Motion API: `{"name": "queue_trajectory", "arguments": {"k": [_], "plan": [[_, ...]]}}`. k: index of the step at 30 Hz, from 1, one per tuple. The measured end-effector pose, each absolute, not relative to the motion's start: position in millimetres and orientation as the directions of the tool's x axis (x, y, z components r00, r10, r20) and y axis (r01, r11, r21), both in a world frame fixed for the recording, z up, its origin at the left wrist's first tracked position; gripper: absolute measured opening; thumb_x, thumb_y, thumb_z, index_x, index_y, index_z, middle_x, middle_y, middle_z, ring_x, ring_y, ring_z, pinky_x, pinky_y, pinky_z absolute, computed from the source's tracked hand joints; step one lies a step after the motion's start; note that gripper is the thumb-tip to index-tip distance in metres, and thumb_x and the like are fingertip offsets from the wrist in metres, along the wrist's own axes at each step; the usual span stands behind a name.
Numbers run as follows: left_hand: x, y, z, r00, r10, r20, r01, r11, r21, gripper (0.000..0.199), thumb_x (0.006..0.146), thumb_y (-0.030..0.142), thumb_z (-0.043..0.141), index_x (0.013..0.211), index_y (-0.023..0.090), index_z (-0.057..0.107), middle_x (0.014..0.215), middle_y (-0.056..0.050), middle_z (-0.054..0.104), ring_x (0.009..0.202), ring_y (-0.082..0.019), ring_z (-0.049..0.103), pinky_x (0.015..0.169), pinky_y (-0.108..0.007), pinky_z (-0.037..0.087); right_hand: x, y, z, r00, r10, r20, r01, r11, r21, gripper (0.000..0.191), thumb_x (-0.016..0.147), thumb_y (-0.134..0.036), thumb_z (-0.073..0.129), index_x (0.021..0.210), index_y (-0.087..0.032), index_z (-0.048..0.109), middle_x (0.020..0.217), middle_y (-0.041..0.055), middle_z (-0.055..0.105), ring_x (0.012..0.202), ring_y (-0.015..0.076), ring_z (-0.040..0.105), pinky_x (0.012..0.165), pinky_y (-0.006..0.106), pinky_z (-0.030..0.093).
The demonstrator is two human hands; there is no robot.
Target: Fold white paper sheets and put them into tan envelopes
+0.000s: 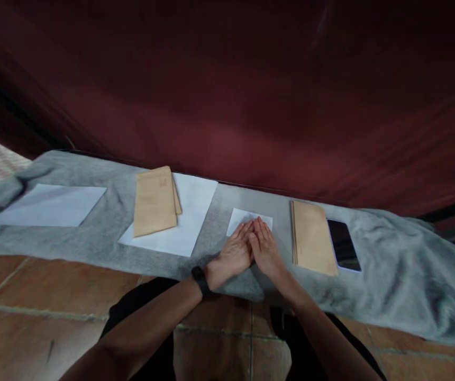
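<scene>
A small white piece of paper (240, 216), perhaps folded, lies on the grey cloth in front of me. My left hand (236, 248), with a black band on its wrist, rests over its near part, fingers stretched out. Against it lies my right hand (266, 247), also with straight fingers, and the fingertips of both meet over the paper. Neither hand grips anything that I can see. The near edge of the paper is hidden under them.
Left of my hands, brown envelopes (154, 203) lie on a large white sheet (196, 198). Another white sheet (53, 205) is at the far left. To the right are a stack of brown envelopes (314, 238) and a phone (344, 244). A dark red surface (227, 106) rises behind the grey cloth (394, 264).
</scene>
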State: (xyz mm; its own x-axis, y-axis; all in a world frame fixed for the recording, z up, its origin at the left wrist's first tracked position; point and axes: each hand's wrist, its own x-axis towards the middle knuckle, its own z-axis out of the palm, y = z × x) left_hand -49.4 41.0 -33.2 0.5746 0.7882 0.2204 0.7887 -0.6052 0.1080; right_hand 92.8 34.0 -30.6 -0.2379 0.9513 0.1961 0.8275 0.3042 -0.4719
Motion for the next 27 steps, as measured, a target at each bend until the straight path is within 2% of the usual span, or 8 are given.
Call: {"name": "queue_trajectory", "arguments": {"k": [3, 6, 10, 17, 21, 27], "plan": [[-45, 35, -43, 0.59, 0.786, 0.185, 0.787, -0.611, 0.086, 0.059, 0.1, 0.02, 0.03, 0.157, 0.005, 0.027, 0.166, -0.016, 0.03, 0.155, -0.023, 0.024, 0.128, -0.043, 0.021, 85, 30, -33, -0.22, 0.963, 0.156, 0.803, 0.27, -0.532, 0.072, 0.107, -0.053, 0.009, 0.158, -0.007, 0.032, 0.165, 0.0166, 0.032, 0.154, 0.0222, 0.026, 0.127, 0.048, 0.024], [-47, 31, -44, 0.596, 0.781, 0.186, 0.785, -0.615, 0.07, 0.063, 0.1, 0.021, 0.033, 0.158, 0.002, 0.021, 0.167, -0.019, 0.026, 0.156, -0.025, 0.02, 0.129, -0.045, 0.018, 87, 27, -36, -0.203, 0.966, 0.161, 0.817, 0.257, -0.516, 0.072, 0.107, -0.054, 0.01, 0.16, -0.008, 0.027, 0.166, 0.0165, 0.029, 0.155, 0.0216, 0.022, 0.127, 0.049, 0.021], [-53, 25, -33, 0.582, 0.79, 0.196, 0.789, -0.606, 0.103, 0.067, 0.102, 0.032, 0.036, 0.159, 0.003, 0.019, 0.167, -0.021, 0.023, 0.157, -0.025, 0.018, 0.129, -0.045, 0.015, 97, 26, -39, -0.237, 0.956, 0.173, 0.868, 0.288, -0.403, 0.071, 0.108, -0.05, 0.008, 0.16, -0.007, 0.026, 0.167, 0.0168, 0.027, 0.156, 0.0214, 0.019, 0.127, 0.048, 0.02], [-55, 20, -28, 0.54, 0.817, 0.202, 0.811, -0.569, 0.136, 0.064, 0.104, 0.04, 0.034, 0.157, 0.005, 0.028, 0.168, -0.017, 0.025, 0.157, -0.027, 0.018, 0.128, -0.046, 0.014, 112, 19, -48, -0.307, 0.916, 0.259, 0.917, 0.357, -0.176, 0.066, 0.108, -0.045, 0.014, 0.161, -0.005, 0.024, 0.166, 0.0207, 0.027, 0.155, 0.0285, 0.021, 0.124, 0.053, 0.023], [-57, 19, -27, 0.538, 0.822, 0.187, 0.814, -0.564, 0.14, 0.065, 0.104, 0.042, 0.035, 0.157, 0.004, 0.03, 0.166, -0.019, 0.026, 0.156, -0.029, 0.02, 0.128, -0.047, 0.014, 120, 16, -49, -0.326, 0.898, 0.296, 0.918, 0.375, -0.127, 0.063, 0.109, -0.04, 0.019, 0.161, -0.004, 0.022, 0.165, 0.0232, 0.028, 0.155, 0.0309, 0.022, 0.122, 0.055, 0.026], [-63, 18, -28, 0.511, 0.833, 0.214, 0.822, -0.546, 0.161, 0.071, 0.103, 0.052, 0.037, 0.156, 0.004, 0.03, 0.166, -0.021, 0.027, 0.156, -0.03, 0.02, 0.127, -0.048, 0.017, 129, 13, -50, -0.302, 0.9, 0.315, 0.928, 0.353, -0.118, 0.062, 0.108, -0.035, 0.026, 0.161, -0.005, 0.018, 0.165, 0.0246, 0.028, 0.153, 0.0333, 0.027, 0.118, 0.058, 0.031]]}}
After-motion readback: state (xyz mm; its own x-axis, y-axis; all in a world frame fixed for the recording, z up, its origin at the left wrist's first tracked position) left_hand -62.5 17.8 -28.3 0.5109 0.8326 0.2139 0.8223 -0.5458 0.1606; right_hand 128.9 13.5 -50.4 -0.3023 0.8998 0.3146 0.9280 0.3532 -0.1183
